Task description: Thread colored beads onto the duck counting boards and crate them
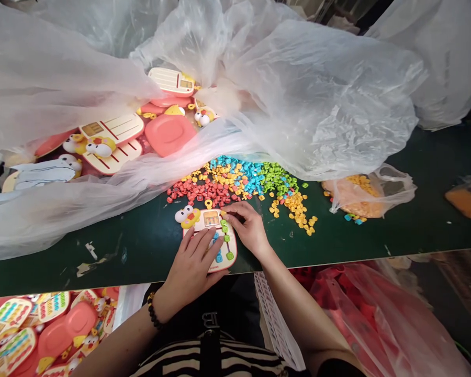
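Bagged toys [170, 131] are sitting back-left on the bench [141, 241]. Your left hand [192, 262] is lying on the duck-headed board [224, 246] at the near edge, fingers slightly spread. Red beads [206, 193] are lying just behind it. Your right hand [253, 228] is touching its top-right corner, thumb and index nearly meeting; can't tell if they're pinching anything. Yellow beads [296, 207] are lying further right.

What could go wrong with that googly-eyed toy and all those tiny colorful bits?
The toy might slip off: its bottom sits near the table's front edge, though the left hand rests on it. Colors could get muddled, because red pieces and yellow pieces mingle in the pile. And the clear plastic lies right by the pile, so a tug might scatter bits.
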`<action>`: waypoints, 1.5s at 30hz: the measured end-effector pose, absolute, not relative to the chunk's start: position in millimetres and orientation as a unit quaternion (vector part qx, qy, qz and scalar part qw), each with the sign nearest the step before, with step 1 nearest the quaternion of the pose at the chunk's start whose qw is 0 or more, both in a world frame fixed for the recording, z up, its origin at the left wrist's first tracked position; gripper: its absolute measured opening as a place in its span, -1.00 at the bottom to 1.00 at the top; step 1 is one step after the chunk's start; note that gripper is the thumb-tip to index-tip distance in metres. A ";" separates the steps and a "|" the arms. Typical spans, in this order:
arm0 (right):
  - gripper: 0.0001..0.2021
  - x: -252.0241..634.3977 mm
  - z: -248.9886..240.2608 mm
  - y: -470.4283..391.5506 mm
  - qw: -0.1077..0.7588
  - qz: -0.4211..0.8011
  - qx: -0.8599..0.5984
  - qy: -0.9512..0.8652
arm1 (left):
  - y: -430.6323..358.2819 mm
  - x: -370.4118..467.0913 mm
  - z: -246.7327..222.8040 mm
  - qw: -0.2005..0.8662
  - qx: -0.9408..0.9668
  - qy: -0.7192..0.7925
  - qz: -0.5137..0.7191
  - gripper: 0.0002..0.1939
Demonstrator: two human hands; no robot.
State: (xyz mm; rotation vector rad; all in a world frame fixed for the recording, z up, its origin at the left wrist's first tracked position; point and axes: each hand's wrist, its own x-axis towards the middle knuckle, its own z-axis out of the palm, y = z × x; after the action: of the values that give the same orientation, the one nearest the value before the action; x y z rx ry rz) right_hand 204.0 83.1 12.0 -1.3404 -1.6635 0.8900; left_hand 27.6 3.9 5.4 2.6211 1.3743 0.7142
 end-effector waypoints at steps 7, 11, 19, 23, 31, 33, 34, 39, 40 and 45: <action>-0.88 203.1 19.1 88.4 0.369 0.378 -0.543 -0.653 | 4.6 27.4 5.9 0.042 0.863 0.445 0.238 -0.51; -0.90 207.8 20.2 97.7 0.344 0.398 -0.533 -0.663 | 5.5 27.3 6.4 0.043 0.861 0.446 0.241 -0.51; -0.83 210.2 22.6 103.9 0.292 0.286 -0.449 -0.794 | 5.0 27.7 6.5 0.039 0.861 0.447 0.240 -0.51; -0.78 208.4 16.8 99.8 0.298 0.238 -0.430 -0.818 | 3.9 28.4 2.8 0.042 0.855 0.450 0.252 -0.49; -0.78 204.1 20.3 95.6 0.312 0.288 -0.463 -0.778 | 3.5 27.2 -1.0 0.040 0.850 0.460 0.256 -0.47; -0.77 205.1 23.9 96.2 0.291 0.311 -0.456 -0.782 | 3.7 26.9 -0.4 0.042 0.849 0.461 0.255 -0.48; -0.76 205.5 25.2 96.9 0.285 0.324 -0.460 -0.776 | 3.9 26.7 -0.1 0.042 0.849 0.460 0.255 -0.48; -0.84 203.9 29.4 113.1 0.263 0.400 -0.522 -0.706 | 4.7 26.0 0.2 0.039 0.853 0.453 0.255 -0.49; -0.87 203.0 31.0 119.4 0.240 0.427 -0.530 -0.692 | 4.8 25.9 -0.2 0.040 0.853 0.453 0.256 -0.49; -0.93 195.6 43.3 154.4 0.050 0.518 -0.548 -0.655 | 4.8 25.9 -1.7 0.051 0.850 0.450 0.271 -0.50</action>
State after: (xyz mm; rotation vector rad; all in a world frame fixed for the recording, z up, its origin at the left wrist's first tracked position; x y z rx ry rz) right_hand 195.6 154.4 43.3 -1.6677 -1.9939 1.5780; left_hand 25.9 4.8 -1.7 2.5853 1.3688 0.8247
